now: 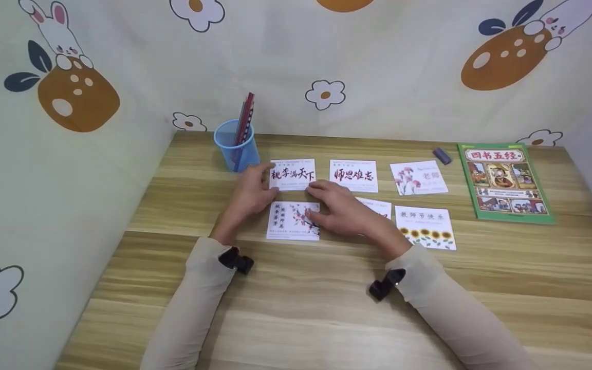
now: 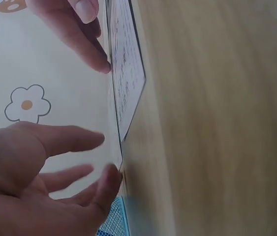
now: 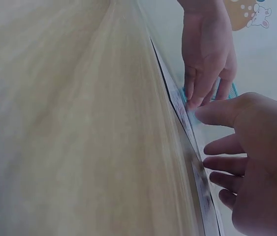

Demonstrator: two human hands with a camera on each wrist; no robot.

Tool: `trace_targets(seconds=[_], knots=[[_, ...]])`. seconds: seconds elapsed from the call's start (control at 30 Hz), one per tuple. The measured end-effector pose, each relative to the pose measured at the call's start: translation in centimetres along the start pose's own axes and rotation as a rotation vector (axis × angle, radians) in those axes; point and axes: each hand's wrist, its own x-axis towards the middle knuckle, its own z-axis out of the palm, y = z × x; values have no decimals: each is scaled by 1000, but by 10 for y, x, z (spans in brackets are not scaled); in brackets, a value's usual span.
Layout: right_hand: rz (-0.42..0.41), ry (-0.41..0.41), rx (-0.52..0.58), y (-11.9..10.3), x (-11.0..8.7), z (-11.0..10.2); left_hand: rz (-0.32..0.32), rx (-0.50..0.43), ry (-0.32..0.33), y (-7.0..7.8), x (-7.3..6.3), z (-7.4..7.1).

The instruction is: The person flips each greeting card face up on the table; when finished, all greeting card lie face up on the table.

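Note:
Several white printed cards lie flat on the wooden table in two rows. My left hand [image 1: 250, 192] is at the left edge of the top-left card [image 1: 292, 177], which has large dark brush characters. Its thumb and fingers are spread apart in the left wrist view. From the other side, my right hand [image 1: 345, 210] reaches over with fingertips right at that card's lower right corner. The right thumb overlaps the blossom card [image 1: 288, 223] below. Behind the right hand, another card [image 1: 378, 206] is partly hidden.
A blue mesh cup [image 1: 234, 154] with pencils stands at the back left. To the right are a brush-lettered card [image 1: 353, 177], a carnation card [image 1: 419, 178], a sunflower card [image 1: 426, 226], a dark eraser-like block [image 1: 442, 155] and a green-bordered book [image 1: 506, 182]. Patterned cloth [image 1: 270, 67] hangs behind.

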Motion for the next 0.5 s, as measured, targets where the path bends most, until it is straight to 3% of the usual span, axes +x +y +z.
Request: trace_targets(seconds=[0.23,0.5], knots=[[18,-15,-21,-1,1,1,30,145,-202,6,-4,2],[-39,-21,52,3,-2,-9,-2,228,-222,11,-6,5]])
